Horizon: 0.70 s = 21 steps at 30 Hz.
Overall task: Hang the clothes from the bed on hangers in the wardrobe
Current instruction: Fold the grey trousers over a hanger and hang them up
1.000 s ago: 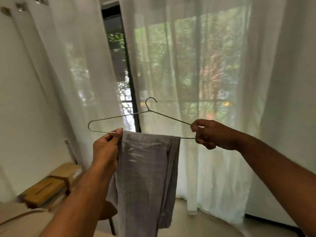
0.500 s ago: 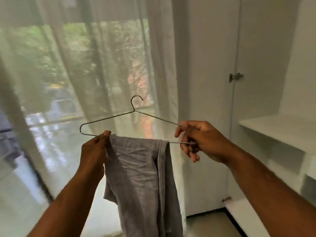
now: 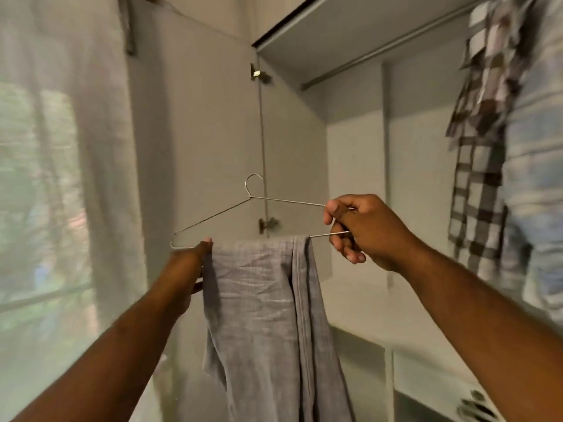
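An open wardrobe (image 3: 356, 166) with pale grey inner walls is filling the middle and right of the view, its door (image 3: 198, 132) swinging out to the left beside a sheer white curtain (image 3: 61, 147) that is letting in soft daylight and blurred greenery. A metal rail (image 3: 380, 49) is running under the wardrobe's top panel, and a checked shirt (image 3: 481, 162) and a pale blue striped garment (image 3: 536, 178) are hanging at the far right, both blurred. A pale shelf (image 3: 380, 315) is sitting low inside the wardrobe. In front of the opening, below the rail and apart from it, the person is holding up a thin wire hanger (image 3: 213, 218), its hook pointing upward and its frame tilting down toward the left. A grey garment (image 3: 262, 300) is draping folded over the hanger's lower bar and hanging straight down past the bottom edge of the view. The left hand (image 3: 185, 269) is pinching the garment's upper left corner at the bar, thumb tip (image 3: 206, 243) on top; its other fingers are hiding behind the cloth. The right hand (image 3: 362, 229) is gripping the hanger's right end, its curled fingers (image 3: 347, 254) closing around the wire where the upper arm and lower bar meet. Both forearms are reaching forward from the bottom corners
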Motion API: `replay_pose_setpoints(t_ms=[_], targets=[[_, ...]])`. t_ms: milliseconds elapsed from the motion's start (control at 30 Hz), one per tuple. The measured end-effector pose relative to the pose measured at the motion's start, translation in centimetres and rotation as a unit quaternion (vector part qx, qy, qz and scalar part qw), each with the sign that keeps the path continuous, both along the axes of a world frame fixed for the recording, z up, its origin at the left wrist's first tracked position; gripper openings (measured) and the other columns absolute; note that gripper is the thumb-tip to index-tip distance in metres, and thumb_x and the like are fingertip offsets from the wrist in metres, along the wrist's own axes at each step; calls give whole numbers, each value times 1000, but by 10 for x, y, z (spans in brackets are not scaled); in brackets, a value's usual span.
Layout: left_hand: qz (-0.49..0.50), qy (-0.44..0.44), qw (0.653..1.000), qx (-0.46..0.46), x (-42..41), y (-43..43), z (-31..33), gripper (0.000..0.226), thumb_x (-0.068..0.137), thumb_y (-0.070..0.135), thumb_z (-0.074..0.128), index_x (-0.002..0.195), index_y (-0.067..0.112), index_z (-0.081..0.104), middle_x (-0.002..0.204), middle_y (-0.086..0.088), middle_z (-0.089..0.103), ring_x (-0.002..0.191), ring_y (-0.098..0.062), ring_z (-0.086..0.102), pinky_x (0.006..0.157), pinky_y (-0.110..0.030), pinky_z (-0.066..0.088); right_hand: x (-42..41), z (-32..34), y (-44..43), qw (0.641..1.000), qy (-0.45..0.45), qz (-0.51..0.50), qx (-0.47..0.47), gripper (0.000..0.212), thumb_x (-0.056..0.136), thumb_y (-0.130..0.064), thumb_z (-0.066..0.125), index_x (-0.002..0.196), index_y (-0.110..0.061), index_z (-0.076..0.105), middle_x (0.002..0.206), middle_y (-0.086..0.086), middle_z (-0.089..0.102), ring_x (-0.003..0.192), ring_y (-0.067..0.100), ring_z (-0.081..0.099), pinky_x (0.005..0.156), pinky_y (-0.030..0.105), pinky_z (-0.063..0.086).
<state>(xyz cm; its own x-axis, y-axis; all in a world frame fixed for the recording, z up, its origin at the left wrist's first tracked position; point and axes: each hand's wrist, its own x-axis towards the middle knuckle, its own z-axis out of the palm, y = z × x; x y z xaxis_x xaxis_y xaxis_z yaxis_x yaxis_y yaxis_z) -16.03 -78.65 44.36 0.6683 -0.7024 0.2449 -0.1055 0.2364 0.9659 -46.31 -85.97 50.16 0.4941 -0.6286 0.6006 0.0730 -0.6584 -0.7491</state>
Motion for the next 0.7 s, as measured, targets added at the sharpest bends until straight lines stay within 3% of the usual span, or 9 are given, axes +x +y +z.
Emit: replay_pose_setpoints(t_ms=[200, 333, 500, 633, 700], targets=[[-125, -56, 990, -35, -3, -135, 75, 43, 99, 45, 58, 114, 6, 70, 111, -12, 72, 101, -30, 66, 73, -36, 51, -7, 83, -71, 992, -15, -123, -31, 33, 108, -28, 47, 91, -2, 59, 57, 14, 58, 35, 19, 44, 37, 22, 32], [-179, -101, 976, -75, -18, -206, 130, 44, 98, 49, 58, 104, 9, 72, 105, -10, 73, 101, -31, 67, 85, -42, 54, -22, 132, -107, 981, -65, -181, 7, 30, 106, -32, 51, 90, -8, 61, 57, 9, 59, 38, 13, 47, 36, 19, 34], [-205, -157, 957, -134, -50, -277, 183, 36, 101, 42, 56, 89, 10, 69, 95, -7, 70, 95, -27, 64, 77, -36, 52, -43, 178, -147, 965, -126, -229, 23, 32, 106, -33, 49, 90, -9, 61, 56, 7, 58, 40, 8, 50, 36, 16, 37], [-203, -235, 936, -168, -81, -335, 203, 28, 99, 35, 61, 101, 9, 72, 104, -10, 71, 98, -30, 67, 89, -50, 58, -63, 205, -181, 938, -137, -316, -45, 32, 108, -31, 47, 92, -6, 61, 60, 10, 60, 39, 10, 51, 37, 17, 38], [-191, -256, 930, -181, -101, -366, 211, 24, 98, 33, 62, 109, 14, 69, 111, -6, 68, 100, -26, 65, 90, -46, 58, -76, 220, -204, 920, -130, -362, -75, 31, 108, -30, 48, 93, -5, 61, 60, 10, 61, 39, 10, 51, 37, 18, 37]])
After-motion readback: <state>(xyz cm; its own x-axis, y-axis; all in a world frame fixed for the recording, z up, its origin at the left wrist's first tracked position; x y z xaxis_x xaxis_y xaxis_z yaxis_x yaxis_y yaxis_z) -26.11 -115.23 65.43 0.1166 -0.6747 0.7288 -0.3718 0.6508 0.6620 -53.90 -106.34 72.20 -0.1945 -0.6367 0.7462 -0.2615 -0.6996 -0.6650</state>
